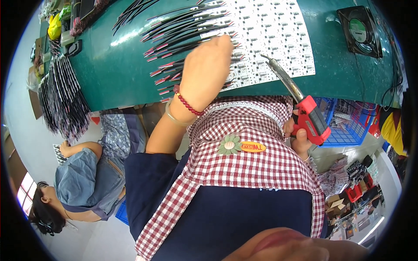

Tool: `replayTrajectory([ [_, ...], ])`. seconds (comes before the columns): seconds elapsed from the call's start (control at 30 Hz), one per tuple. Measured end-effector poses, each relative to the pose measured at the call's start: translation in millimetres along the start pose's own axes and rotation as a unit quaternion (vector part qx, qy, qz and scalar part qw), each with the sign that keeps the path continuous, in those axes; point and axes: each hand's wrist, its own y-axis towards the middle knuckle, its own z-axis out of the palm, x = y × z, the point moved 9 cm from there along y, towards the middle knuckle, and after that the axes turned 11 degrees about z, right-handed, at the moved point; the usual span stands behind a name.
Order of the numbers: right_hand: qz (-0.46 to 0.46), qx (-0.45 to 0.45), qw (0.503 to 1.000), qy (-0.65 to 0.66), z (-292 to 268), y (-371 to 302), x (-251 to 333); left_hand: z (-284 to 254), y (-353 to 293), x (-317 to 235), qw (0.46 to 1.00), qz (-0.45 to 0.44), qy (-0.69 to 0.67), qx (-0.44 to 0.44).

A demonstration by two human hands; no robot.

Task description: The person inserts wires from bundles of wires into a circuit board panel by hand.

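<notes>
My left hand (207, 65), with a red bead bracelet and a bangle at the wrist, is closed over the left edge of a white circuit board panel (278, 35). Its fingertips are turned away, so whatever they pinch is hidden. Black cables (174, 45) with red and white wire ends lie in a row around that hand, their right ends on the panel. In my right hand (300, 141) is a red-and-black soldering gun (311, 117). Its metal tip points up and left, over the panel's lower right part.
The green table (115, 65) carries a square black fan (359, 31) at the right. A thick bundle of cables (63, 95) hangs over the left edge. Below the table on the right stands a blue crate (346, 130). Another person (87, 182) sits at the left.
</notes>
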Motion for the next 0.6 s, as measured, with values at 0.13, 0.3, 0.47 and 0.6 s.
replayTrajectory([
  [0.13, -0.012, -0.004, 1.0, -0.001, -2.8, 0.8, 5.0, -68.1, -5.7, -2.6, 0.972, -0.003, 0.057, -0.226],
  [0.3, -0.017, -0.003, 1.0, 0.001, -6.1, -2.3, 2.8, -53.7, -19.2, -25.6, 0.993, -0.041, -0.077, -0.082],
  [0.47, -0.008, 0.027, 1.0, 0.003, -5.2, -3.9, -8.3, 18.6, -26.4, -17.5, 0.984, -0.027, -0.176, 0.01],
  [0.6, 0.013, 0.044, 0.999, -0.005, -5.8, -7.1, -18.2, 20.2, -26.5, -12.4, 0.988, -0.057, -0.139, -0.022],
])
